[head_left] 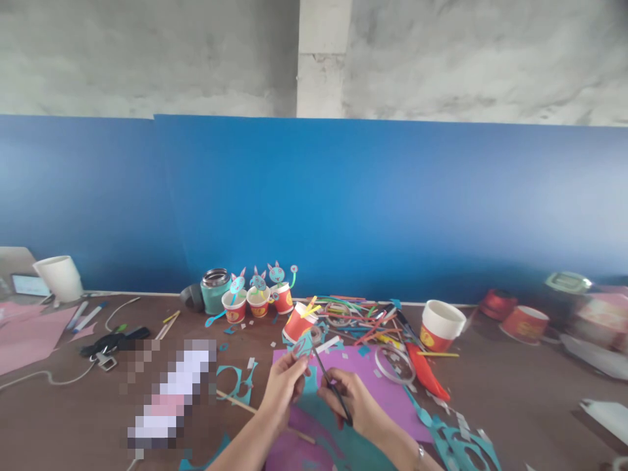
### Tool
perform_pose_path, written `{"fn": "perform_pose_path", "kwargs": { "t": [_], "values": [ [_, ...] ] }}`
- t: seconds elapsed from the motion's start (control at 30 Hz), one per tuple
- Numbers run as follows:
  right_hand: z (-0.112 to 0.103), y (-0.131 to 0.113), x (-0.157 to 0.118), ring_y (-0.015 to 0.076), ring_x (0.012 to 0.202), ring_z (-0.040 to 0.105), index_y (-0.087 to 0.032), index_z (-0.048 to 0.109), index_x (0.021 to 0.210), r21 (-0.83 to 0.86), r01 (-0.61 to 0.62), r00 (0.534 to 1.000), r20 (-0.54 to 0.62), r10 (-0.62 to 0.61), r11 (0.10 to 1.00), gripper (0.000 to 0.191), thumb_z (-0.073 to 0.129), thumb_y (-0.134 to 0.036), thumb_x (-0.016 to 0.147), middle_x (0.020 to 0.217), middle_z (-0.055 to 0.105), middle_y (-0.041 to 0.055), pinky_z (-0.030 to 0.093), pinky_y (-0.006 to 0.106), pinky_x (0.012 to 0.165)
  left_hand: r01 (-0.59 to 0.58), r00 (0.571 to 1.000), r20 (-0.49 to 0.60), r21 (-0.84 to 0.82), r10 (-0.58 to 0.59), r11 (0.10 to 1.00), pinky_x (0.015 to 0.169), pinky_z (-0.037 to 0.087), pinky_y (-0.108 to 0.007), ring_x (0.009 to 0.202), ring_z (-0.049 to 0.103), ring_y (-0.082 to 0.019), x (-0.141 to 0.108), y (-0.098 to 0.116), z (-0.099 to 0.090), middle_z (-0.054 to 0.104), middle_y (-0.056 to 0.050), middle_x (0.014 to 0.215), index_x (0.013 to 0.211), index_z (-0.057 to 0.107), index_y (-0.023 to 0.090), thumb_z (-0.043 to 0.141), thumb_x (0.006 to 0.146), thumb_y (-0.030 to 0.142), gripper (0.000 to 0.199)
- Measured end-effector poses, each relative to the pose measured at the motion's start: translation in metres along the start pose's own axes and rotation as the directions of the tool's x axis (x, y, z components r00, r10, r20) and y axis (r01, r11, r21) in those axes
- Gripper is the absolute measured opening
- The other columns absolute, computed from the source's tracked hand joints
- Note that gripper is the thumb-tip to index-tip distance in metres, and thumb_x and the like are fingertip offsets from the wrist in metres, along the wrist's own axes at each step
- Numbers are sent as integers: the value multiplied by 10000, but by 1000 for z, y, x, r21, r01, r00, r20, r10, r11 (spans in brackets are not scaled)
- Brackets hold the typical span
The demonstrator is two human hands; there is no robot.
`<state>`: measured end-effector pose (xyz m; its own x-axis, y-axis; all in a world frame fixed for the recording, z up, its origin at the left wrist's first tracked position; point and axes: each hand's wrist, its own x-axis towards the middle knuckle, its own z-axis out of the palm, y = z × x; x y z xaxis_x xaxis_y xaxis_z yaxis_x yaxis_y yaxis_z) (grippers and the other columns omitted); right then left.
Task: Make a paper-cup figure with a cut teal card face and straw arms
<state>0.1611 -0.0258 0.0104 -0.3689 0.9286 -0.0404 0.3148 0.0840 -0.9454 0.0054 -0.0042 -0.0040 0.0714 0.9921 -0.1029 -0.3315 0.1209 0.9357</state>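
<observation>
Between the fingertips of my left hand point(285, 387) is a small teal paper piece point(303, 345) with reddish lines. My right hand point(354, 400) is closed round a dark, thin tool point(334, 387), which looks like scissors; its tip points up beside the paper. Both hands are over purple paper point(366, 366) and a teal sheet point(321, 418). Just beyond them a red and white paper cup point(297, 323) leans, with yellow strips in it. Behind it to the left, three cups point(258, 302) carry teal paper figures with pointed ears.
Coloured sticks point(350, 320), a tape ring point(395, 366) and a red item point(426, 373) lie beyond my right hand. Stacked cups point(441, 325) stand to the right. Teal cutouts point(464, 445) lie front right. At left are a teal jar point(214, 292), keys point(105, 356) and pink paper point(32, 337).
</observation>
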Motion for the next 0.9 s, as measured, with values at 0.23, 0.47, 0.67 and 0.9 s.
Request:
{"fn": "perform_pose_path", "kwargs": {
  "t": [0.23,0.47,0.67,0.9],
  "values": [
    [1,8,1,64,338,395,-175,514,733,29,-2,997,71,0,1000,262,609,-415,783,400,449,-90,283,164,363,-77,994,-87,-110,68,991,327,138,-168,297,232,-26,5,0,-4,370,105,345,620,515,176,713,593,557,430],
    [2,15,2,73,325,439,-167,529,761,57,-36,992,124,29,998,239,622,-387,775,397,475,-87,296,158,345,-64,992,-111,-92,54,994,324,149,-165,301,248,-24,4,3,-2,397,97,351,591,464,186,726,552,574,470],
    [1,18,4,68,315,421,-160,541,784,103,-42,991,130,29,994,269,614,-420,779,384,485,-88,272,159,337,-44,994,-107,-71,37,996,331,152,-171,302,254,-27,4,2,-2,412,93,355,584,451,196,721,541,555,452],
    [-1,21,4,69,333,440,-154,545,804,130,-55,988,153,35,990,310,651,-439,749,395,492,-87,277,157,349,-43,996,-76,-85,37,995,335,139,-171,298,243,-28,5,-1,-2,410,94,334,583,453,196,713,571,516,413]
  ]
}}
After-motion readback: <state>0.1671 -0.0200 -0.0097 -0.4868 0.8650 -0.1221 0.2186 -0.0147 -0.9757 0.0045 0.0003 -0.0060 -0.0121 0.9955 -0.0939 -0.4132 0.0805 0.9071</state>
